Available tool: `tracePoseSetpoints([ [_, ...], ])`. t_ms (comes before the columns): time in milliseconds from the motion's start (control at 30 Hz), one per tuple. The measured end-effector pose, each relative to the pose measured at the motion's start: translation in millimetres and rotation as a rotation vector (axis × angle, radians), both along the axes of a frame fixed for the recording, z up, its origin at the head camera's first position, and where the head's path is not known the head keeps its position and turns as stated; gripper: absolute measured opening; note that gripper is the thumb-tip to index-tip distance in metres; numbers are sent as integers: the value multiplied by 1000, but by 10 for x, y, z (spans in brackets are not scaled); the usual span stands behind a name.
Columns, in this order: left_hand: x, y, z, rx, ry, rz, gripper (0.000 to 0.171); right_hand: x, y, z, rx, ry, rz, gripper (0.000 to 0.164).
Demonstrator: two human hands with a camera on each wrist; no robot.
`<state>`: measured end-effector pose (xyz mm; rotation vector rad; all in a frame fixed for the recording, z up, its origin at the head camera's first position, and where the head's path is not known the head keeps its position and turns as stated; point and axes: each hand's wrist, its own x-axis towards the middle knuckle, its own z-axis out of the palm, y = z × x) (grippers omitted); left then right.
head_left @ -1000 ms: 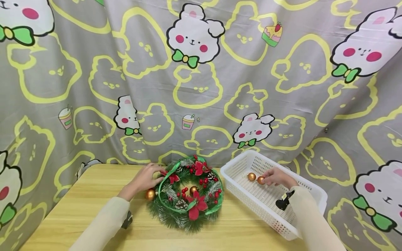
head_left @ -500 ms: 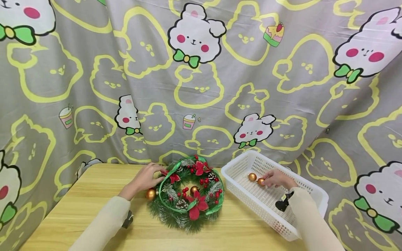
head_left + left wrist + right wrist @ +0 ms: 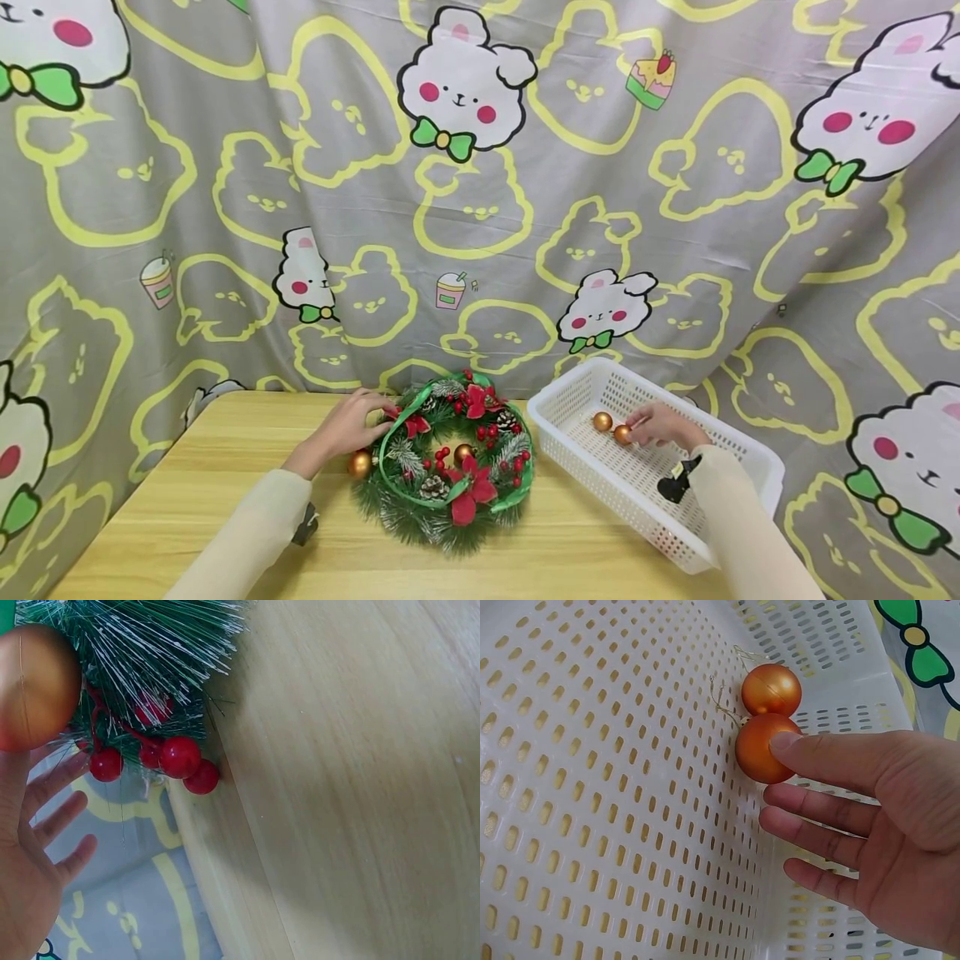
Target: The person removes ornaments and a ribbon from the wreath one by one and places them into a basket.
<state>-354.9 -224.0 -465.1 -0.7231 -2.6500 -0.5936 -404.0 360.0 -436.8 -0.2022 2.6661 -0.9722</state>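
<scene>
A Christmas wreath lies on the table, dressed with red flowers, pine cones, berries and a green ribbon. At its left rim my left hand pinches the edge; the remaining fingers spread loosely behind red berries in the left wrist view, where a gold ball ornament covers the thumb. Inside the white plastic basket, my right hand pinches an orange-gold ball ornament with a string loop. A second ball ornament sits right behind it.
Another gold ball shows within the wreath's ring. The basket stands at an angle on the right of the wooden table. A cartoon-printed curtain hangs directly behind the table.
</scene>
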Motion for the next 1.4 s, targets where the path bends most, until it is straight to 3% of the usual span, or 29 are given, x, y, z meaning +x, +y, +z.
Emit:
tracePoseSetpoints([
  [167, -4, -3, -15, 4, -7, 0, 15, -4, -26, -5, 35, 18, -49, 34],
  [533, 4, -2, -19, -1, -1, 4, 14, -52, -46, 122, 55, 10, -16, 42],
  [867, 14, -2, -18, -2, 2, -4, 15, -84, -234, 368, 28, 122, 103, 36],
  [1167, -6, -4, 2, -3, 15, -5, 13, -91, -704, 747, -32, 286, 207, 34],
  [1400, -7, -9, -25, 9, 44, -16, 13, -124, -1295, 842, -109, 355, 294, 27],
])
